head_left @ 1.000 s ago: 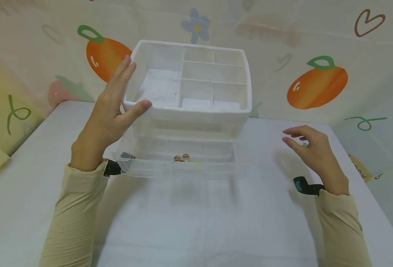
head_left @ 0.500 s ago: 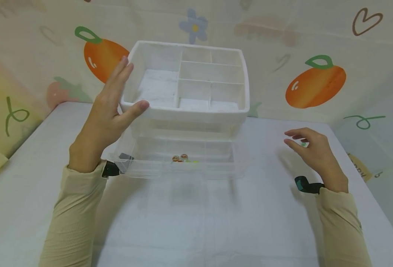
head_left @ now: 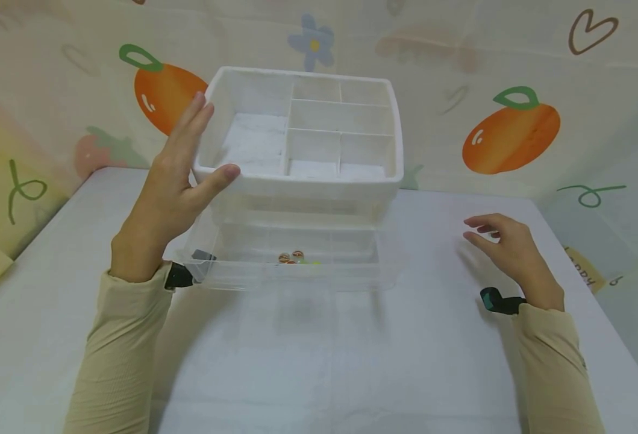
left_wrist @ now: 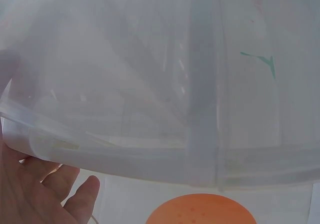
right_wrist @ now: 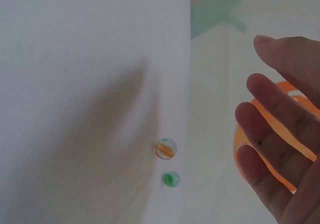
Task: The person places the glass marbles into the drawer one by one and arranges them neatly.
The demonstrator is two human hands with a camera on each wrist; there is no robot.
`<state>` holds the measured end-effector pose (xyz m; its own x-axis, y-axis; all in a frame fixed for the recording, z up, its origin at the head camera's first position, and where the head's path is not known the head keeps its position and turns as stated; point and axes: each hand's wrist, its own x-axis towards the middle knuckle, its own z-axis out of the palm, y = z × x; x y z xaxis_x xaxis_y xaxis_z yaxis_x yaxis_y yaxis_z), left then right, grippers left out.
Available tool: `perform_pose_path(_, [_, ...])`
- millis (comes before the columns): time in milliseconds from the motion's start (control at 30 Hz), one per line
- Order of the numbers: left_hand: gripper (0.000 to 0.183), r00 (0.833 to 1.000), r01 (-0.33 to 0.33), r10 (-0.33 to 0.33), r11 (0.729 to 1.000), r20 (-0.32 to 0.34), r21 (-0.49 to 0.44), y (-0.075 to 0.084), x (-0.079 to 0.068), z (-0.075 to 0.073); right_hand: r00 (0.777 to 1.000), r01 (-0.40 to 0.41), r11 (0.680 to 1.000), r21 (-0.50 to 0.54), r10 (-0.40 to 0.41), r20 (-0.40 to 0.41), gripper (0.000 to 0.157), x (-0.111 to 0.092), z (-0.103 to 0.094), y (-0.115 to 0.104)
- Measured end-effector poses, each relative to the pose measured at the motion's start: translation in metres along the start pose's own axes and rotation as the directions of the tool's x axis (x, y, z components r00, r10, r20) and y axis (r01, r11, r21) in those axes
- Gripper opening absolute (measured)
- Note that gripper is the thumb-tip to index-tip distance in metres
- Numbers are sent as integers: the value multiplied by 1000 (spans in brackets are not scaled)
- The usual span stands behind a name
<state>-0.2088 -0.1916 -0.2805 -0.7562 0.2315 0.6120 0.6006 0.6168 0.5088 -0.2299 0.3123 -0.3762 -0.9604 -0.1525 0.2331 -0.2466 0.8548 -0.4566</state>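
Observation:
A white plastic organizer point(head_left: 308, 188) with a divided top tray stands on the table. My left hand point(head_left: 164, 193) rests against its left side, fingers straight along the wall and thumb on the front rim. Below the tray, a clear drawer point(head_left: 232, 276) is pulled out, with several marbles point(head_left: 284, 258) inside. To the right, my right hand point(head_left: 514, 250) hovers over the table with loosely bent fingers and holds nothing. Near it, the right wrist view shows an orange-striped marble point(right_wrist: 165, 149) and a green marble point(right_wrist: 171, 179) lying on the white cloth.
The table point(head_left: 319, 374) has a white cover. Behind it hangs a patterned curtain point(head_left: 432, 48) printed with fruit and a flower. The drawer juts out toward me beneath the tray. Dark camera mounts point(head_left: 500, 301) sit on both wrists.
My right hand has dipped slightly, and the green marble behind its fingers shows less. My left hand stays on the organizer. The whole head view has shifted a little.

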Motion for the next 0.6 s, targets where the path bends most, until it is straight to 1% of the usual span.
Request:
perform_pose_path(167, [78,1000,-3,3,1000,-3,0,0,0,0,999,-26,1000,4,25,30,33,0,3,7])
perform_pose_path(367, [78,1000,-6,7,1000,-4,4,-1,0,0,995,-74,997,-6,74,60,36,0,6,14])
perform_pose_path(600, [77,1000,-14,14,1000,-9,13,-1,1,1,995,-80,997,6,79,68,36,0,7,21])
